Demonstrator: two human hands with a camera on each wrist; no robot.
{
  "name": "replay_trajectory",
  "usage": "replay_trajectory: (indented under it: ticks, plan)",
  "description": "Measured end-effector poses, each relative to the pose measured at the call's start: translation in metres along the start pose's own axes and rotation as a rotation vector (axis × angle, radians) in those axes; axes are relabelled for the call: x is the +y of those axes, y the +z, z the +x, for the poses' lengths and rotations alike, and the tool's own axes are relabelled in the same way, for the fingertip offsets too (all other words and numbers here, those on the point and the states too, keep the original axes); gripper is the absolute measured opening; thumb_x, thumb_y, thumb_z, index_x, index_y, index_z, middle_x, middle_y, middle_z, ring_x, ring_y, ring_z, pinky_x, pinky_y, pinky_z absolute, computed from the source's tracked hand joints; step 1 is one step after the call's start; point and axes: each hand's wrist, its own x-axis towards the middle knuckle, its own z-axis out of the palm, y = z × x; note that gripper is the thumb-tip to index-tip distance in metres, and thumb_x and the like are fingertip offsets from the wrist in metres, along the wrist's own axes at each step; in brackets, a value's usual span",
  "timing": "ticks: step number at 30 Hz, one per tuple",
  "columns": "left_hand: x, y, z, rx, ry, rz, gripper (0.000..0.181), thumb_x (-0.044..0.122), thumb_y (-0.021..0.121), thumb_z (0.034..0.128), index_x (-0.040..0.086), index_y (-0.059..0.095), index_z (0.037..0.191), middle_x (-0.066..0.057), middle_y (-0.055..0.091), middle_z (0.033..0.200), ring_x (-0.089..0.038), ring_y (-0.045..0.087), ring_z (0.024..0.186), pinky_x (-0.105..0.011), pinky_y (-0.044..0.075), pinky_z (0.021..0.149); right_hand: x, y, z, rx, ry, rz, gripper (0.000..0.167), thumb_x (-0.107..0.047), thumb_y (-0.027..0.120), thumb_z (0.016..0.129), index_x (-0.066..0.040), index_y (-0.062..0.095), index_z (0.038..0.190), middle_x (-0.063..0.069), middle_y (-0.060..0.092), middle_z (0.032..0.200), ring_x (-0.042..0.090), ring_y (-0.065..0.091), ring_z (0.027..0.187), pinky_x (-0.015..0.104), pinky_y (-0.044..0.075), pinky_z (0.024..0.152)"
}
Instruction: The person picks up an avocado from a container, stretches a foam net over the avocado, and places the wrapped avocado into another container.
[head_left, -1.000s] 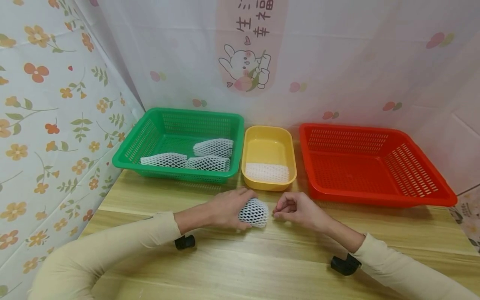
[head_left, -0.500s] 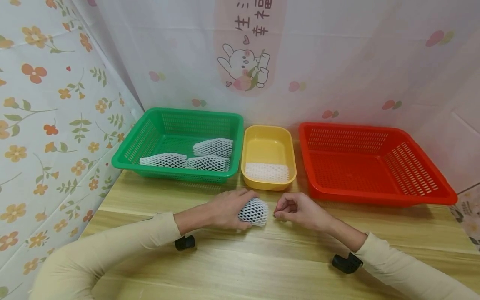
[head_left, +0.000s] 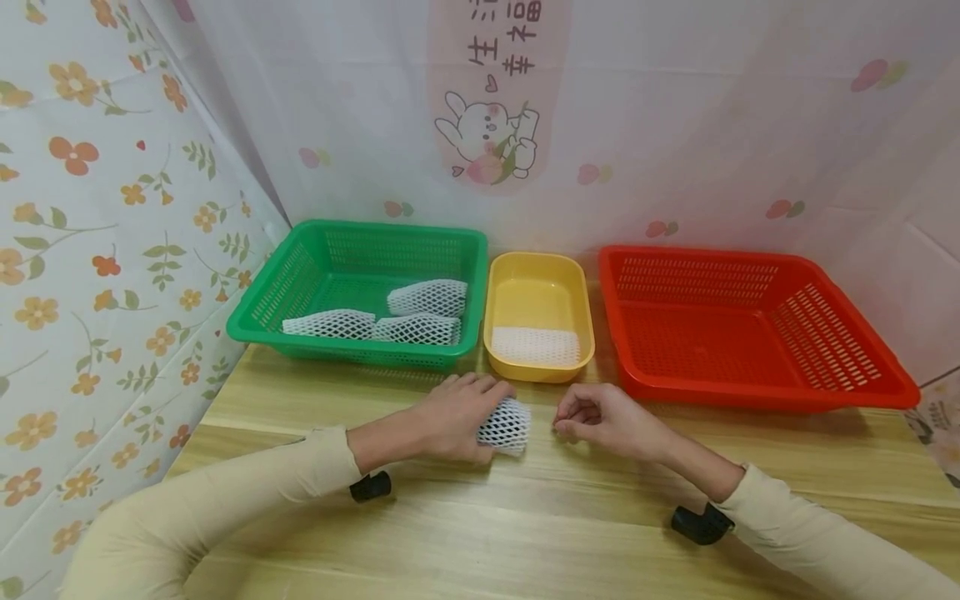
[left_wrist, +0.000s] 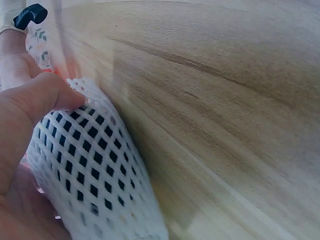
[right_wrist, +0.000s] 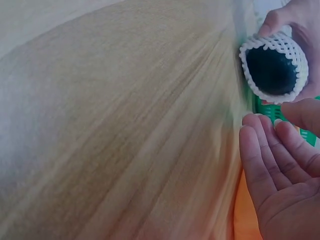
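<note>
My left hand point(head_left: 453, 421) grips a white foam net sleeve point(head_left: 504, 427) low over the wooden table, fingers curled over its far side. Through the mesh in the left wrist view, a dark filling shows inside the sleeve point(left_wrist: 90, 160). From the right wrist view, the sleeve's open end bares a dark, smooth, rounded thing point(right_wrist: 272, 72); its kind cannot be told. A short gap to the right of it, my right hand point(head_left: 611, 421) has loosely bent fingers. In the right wrist view nothing shows between the thumb and the relaxed fingers point(right_wrist: 260, 165).
At the back left, a green basket point(head_left: 262, 292) contains three net-covered things point(head_left: 427, 297). Beside it stands a yellow tray point(head_left: 536, 287) with white foam netting point(head_left: 535, 345) lying flat. A red basket point(head_left: 690, 350) stands at the right, before a hanging cloth point(head_left: 675, 125).
The net sleeve has shifted slightly left in my left hand's grip. My right hand has drawn a little to the right, so the gap between them is wider. Baskets and tray stay put.
</note>
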Motion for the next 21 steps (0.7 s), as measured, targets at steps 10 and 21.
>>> replay_trajectory:
  ticks: [10,21]
  plan:
    - [0.003,0.004,0.001,0.004,0.044,0.087,0.074,0.043,0.078,0.0868,0.012,0.045,0.145,-0.008,0.052,0.133,-0.027,0.052,0.122,-0.044,0.044,0.101,-0.002,-0.004,-0.003,0.004,0.002,-0.050,0.011,-0.008,0.075,0.093,-0.010,0.067,0.100,0.004,0.070,0.096,0.021,0.065,0.083,0.030,0.056,0.077]
    - [0.000,0.002,0.004,0.003,0.065,0.008,0.073,0.036,0.082,0.0810,0.014,0.046,0.140,-0.004,0.055,0.126,-0.022,0.055,0.112,-0.040,0.045,0.100,-0.011,-0.011,-0.007,0.003,0.011,-0.069,0.012,-0.009,0.075,0.093,-0.011,0.067,0.102,0.005,0.070,0.097,0.021,0.066,0.087,0.031,0.055,0.081]
